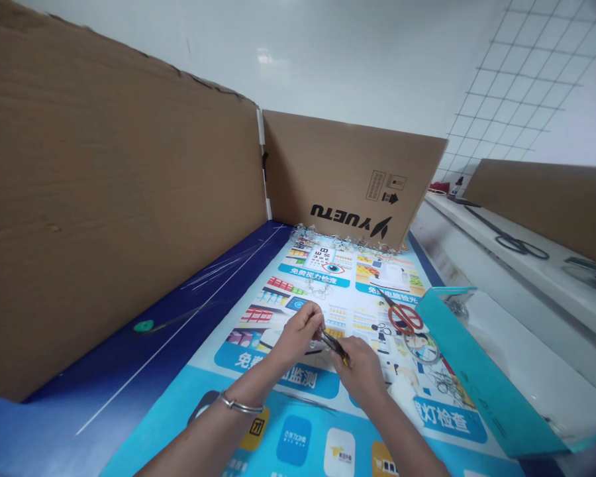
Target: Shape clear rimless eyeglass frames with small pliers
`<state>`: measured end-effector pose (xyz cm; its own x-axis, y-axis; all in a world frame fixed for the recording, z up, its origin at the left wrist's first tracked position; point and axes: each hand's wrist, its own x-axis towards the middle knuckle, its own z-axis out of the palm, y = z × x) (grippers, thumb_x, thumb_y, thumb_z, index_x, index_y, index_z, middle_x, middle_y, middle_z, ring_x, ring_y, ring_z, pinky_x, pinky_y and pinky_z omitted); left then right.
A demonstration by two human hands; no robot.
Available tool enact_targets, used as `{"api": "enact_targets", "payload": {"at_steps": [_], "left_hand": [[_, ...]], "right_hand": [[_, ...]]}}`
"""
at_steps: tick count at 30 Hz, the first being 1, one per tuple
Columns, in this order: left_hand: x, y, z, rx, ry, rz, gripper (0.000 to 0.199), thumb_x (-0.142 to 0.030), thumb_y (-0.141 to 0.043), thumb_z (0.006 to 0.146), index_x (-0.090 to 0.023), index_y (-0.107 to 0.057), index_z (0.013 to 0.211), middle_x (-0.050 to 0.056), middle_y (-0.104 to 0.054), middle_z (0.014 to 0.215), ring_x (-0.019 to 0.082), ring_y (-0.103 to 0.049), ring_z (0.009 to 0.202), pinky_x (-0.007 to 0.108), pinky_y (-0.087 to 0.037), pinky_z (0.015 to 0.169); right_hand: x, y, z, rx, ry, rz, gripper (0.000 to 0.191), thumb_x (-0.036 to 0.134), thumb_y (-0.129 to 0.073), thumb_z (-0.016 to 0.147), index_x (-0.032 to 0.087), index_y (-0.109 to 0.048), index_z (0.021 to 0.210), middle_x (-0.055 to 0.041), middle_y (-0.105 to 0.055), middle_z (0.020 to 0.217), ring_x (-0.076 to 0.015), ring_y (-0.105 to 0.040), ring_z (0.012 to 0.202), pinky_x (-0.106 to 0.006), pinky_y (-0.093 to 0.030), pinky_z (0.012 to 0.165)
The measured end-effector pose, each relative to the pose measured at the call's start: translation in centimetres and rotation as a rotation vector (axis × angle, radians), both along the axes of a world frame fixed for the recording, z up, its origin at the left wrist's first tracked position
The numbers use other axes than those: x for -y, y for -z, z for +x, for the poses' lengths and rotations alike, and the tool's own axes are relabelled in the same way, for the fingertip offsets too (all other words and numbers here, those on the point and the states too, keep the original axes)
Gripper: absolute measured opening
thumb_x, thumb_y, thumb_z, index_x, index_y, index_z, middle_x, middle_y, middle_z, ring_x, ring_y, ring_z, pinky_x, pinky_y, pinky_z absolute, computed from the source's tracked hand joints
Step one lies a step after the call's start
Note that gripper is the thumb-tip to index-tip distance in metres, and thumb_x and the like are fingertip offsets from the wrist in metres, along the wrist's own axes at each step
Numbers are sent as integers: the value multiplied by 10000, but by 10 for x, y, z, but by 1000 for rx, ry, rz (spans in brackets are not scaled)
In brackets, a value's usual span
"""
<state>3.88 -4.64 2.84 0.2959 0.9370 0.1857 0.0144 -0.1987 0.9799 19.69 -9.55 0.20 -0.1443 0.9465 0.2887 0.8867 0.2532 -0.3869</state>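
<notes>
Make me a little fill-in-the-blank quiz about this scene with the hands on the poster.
The silver bangle sits on the person's ____ wrist. The scissors lying on the printed poster, near the right hand, have ____ handles. The cardboard panel standing behind the poster carries the printed word ____.

Missing words: left; red; YUETU.
</notes>
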Motion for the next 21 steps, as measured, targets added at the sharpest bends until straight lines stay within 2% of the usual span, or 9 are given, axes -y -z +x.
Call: {"api": "enact_targets", "payload": {"at_steps": [11,21], "left_hand": [[0,3,0,-54,19,5,172,-323,-386,817,-185,-449,737,-35,-451,627,97,-457,554,214,-391,538],[-4,7,-1,36,70,-89,212,-374,-394,815,-179,-432,741,-37,-445,646,77,-426,515,196,-360,499]], "right_hand": [[0,2,1,48,20,27,172,259,-477,772,216,-580,903,-37,-580,803,-170,-512,793,-257,-369,689],[2,0,1,72,6,22,173,250,-469,781,215,-574,914,-37,-577,803,-169,-508,800,-252,-362,699]]}}
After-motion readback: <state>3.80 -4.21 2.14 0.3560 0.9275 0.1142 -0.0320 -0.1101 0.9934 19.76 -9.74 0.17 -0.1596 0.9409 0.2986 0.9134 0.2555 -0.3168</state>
